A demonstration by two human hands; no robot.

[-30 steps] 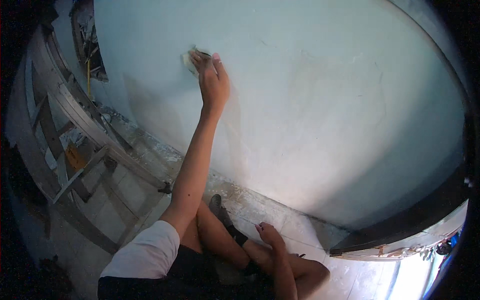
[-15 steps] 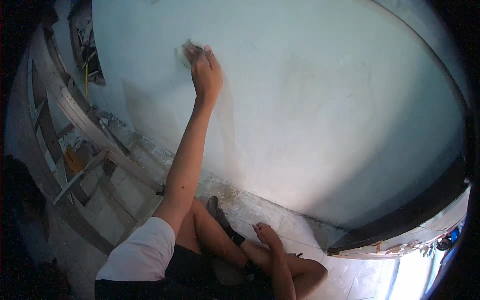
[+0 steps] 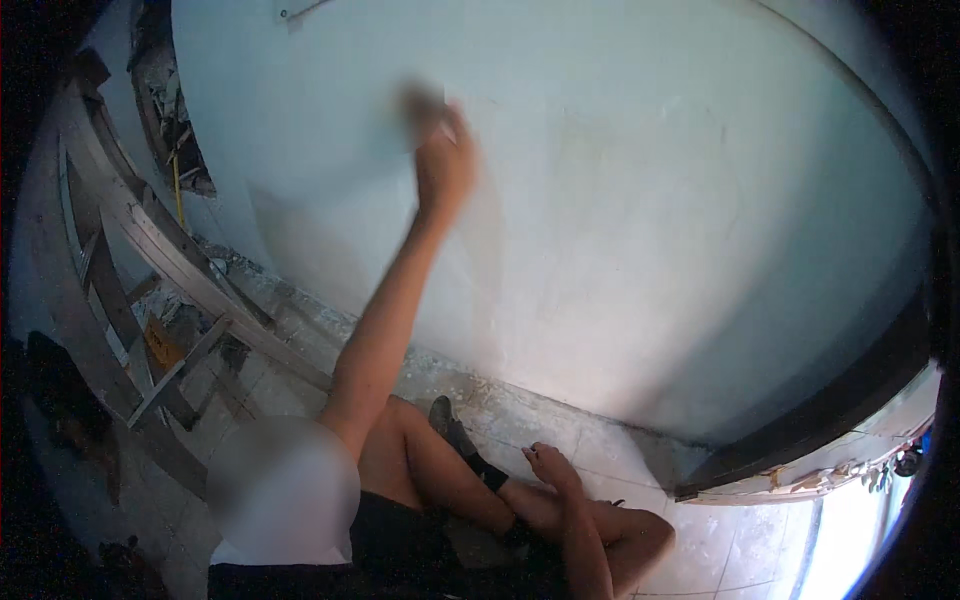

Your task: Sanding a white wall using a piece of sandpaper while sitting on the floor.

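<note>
My left hand is stretched out against a pale, upright wall, its fingers smeared by motion. Between the fingers and the wall is a blurred, greyish-brown patch; the thing held there cannot be made out. My left arm reaches up from a white sleeve. Low down, my right hand hangs by my bent leg, the forearm lying across it. Its fingers are curled together, and anything inside them is hidden. Faint darker patches mark the wall beyond my left hand.
A wooden frame leans at the left, with a yellow-orange piece behind its bars. Rubble fills an opening in the wall. A dusty tiled floor runs along the wall's foot. At the right is a dark edge and bright light.
My left hand has moved a little to the right over the wall and is now more blurred. The whole view has shifted slightly. My right hand stays by the leg.
</note>
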